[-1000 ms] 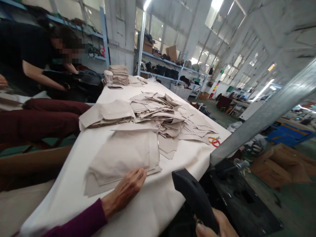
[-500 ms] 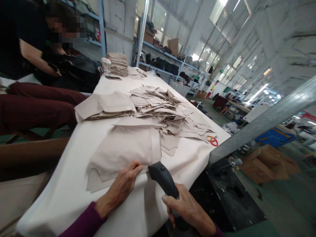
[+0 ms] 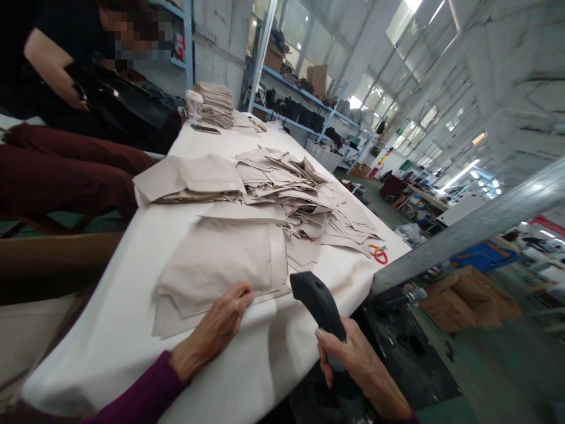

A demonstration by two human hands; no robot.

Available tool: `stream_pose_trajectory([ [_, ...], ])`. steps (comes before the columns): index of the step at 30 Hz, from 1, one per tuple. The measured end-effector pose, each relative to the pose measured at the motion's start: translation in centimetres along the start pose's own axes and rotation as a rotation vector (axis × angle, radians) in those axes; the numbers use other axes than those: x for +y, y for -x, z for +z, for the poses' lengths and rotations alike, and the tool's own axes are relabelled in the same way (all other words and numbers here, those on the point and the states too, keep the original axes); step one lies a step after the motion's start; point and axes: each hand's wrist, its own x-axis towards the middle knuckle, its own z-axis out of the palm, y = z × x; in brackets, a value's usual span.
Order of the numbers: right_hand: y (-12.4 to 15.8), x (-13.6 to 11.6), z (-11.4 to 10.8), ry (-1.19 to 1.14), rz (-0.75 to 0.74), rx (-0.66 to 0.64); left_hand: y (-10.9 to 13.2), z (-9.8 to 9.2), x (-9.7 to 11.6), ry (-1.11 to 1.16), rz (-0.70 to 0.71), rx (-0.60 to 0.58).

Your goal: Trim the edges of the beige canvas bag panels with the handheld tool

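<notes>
My left hand [image 3: 227, 312] is at the near edge of a beige fabric piece [image 3: 225, 265], thumb and fingers closed on its hem. This piece lies flat on the white-covered table [image 3: 212, 383], with another beige layer showing beneath it. In my right hand [image 3: 353, 359] is a dark grey handheld tool [image 3: 320, 303] with a curved head, gripped round its handle. Its exact kind I cannot make out. The tool's blunt tip points left, just past the fabric's right corner and apart from it.
Loose beige pieces [image 3: 286, 182] and a folded beige stack [image 3: 189, 179] lie beyond. Red-and-yellow-handled snippers [image 3: 378, 254] are near the right edge. A metal post [image 3: 468, 221] slants at the right. A co-worker [image 3: 66, 47] handles black material at the far left.
My right hand has moved the dark tool right and slightly up, away from the fabric's near edge. My left hand stays at the hem. The view has shifted a little.
</notes>
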Motion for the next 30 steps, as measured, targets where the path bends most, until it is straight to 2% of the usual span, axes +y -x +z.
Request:
stream_pose_trajectory([
  [6,-1.3,0.9,2.2,-0.018,0.030,-0.140,0.0,0.1,0.1,-0.014,0.009,-0.003],
  [9,-2.5,0.9,2.6,-0.050,0.021,-0.138,0.0,0.1,0.4,-0.050,0.006,-0.011],
  [13,-2.8,0.4,1.2,-0.070,-0.003,-0.074,1.0,-0.6,1.3,-0.086,-0.028,-0.084],
  [16,-2.7,-0.1,-0.2,-0.024,-0.008,-0.006,1.6,-2.1,2.3,-0.057,0.070,-0.219],
  [18,-2.9,-0.3,-0.8,-0.015,-0.019,0.009,0.8,-3.1,2.8,-0.078,0.121,-0.240],
  [19,-3.2,-0.4,-0.9,-0.024,-0.031,0.010,0.0,-3.4,2.9,-0.115,0.119,-0.202],
  [21,-3.8,-0.5,-0.7,-0.049,-0.053,0.001,-2.0,-3.2,2.6,-0.238,0.073,-0.053],
  [24,-5.3,-0.7,0.1,-0.065,-0.071,-0.048,-4.4,-1.1,0.9,-0.469,0.064,0.148],
  [27,-7.0,-0.9,1.2,-0.052,-0.078,-0.126,-4.8,1.5,-1.3,-0.629,0.034,0.226],
  [30,-9.0,-1.3,2.1,-0.035,-0.091,-0.147,-4.2,3.1,-2.5,-0.708,0.021,0.247],
])
